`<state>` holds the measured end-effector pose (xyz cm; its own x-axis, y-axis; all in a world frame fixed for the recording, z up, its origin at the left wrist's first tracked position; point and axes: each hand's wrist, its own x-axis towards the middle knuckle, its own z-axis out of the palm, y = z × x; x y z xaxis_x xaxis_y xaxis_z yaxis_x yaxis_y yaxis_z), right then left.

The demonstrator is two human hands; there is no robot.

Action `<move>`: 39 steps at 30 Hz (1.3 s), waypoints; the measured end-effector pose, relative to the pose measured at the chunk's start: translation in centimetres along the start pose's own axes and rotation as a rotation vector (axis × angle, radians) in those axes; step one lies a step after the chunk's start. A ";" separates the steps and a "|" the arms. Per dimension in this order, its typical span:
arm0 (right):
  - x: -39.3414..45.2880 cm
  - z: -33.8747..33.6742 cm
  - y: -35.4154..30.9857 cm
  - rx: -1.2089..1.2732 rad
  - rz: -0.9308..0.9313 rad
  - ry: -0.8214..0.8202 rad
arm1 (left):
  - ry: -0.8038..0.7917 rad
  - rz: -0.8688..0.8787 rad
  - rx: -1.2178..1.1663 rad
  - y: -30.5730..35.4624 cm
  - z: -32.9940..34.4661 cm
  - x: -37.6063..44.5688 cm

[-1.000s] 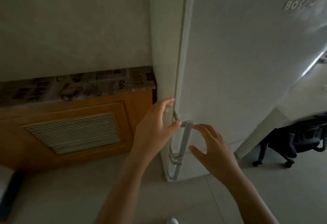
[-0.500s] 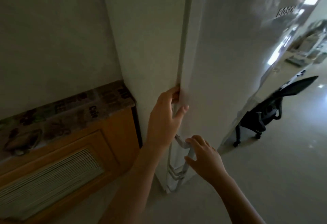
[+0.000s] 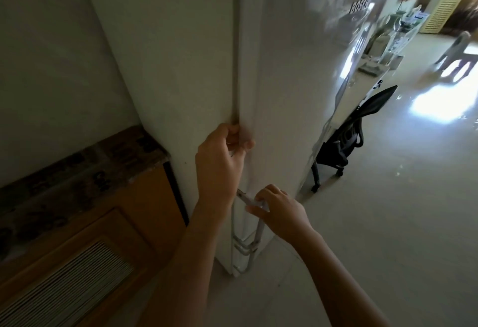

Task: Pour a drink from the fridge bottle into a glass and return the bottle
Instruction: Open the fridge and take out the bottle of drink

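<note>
Currently the fridge [image 3: 297, 73] is seen from its left front corner, door shut, seam [image 3: 235, 68] running down between side wall and door. Left hand [image 3: 219, 166] is pressed at the door edge, fingers curled into the seam, thumb laid on the door face. Right hand [image 3: 280, 210] is clamped on the top of the handle [image 3: 258, 226], just below the left hand. Bottle and glass are not seen; the bottle cannot be located with the door shut. A wooden cabinet [image 3: 85, 226] with a vent grille is noted left of the fridge, a black chair [image 3: 344, 140] behind it on the right.
</note>
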<state>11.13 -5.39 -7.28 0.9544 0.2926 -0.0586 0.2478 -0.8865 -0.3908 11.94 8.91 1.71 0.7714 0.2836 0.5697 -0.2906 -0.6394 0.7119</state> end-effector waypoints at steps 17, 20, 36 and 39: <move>-9.9 -5.1 8.4 0.166 0.314 0.325 | -0.436 0.016 -0.245 9.3 4.8 -6.5; -12.7 -6.3 9.4 0.309 0.290 0.451 | -0.482 0.076 -0.218 11.3 6.1 -8.1; -20.9 -11.7 16.8 0.394 0.232 0.734 | -0.631 0.012 -0.358 14.8 14.8 -6.5; -21.0 -12.2 18.3 0.410 0.239 0.730 | -0.679 -0.014 -0.383 15.6 15.9 -6.8</move>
<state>-2.39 -32.14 -2.00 0.8762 -0.3122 0.3672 0.0816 -0.6547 -0.7515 11.15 -14.39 2.40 0.9182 -0.2890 0.2710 -0.3580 -0.3121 0.8800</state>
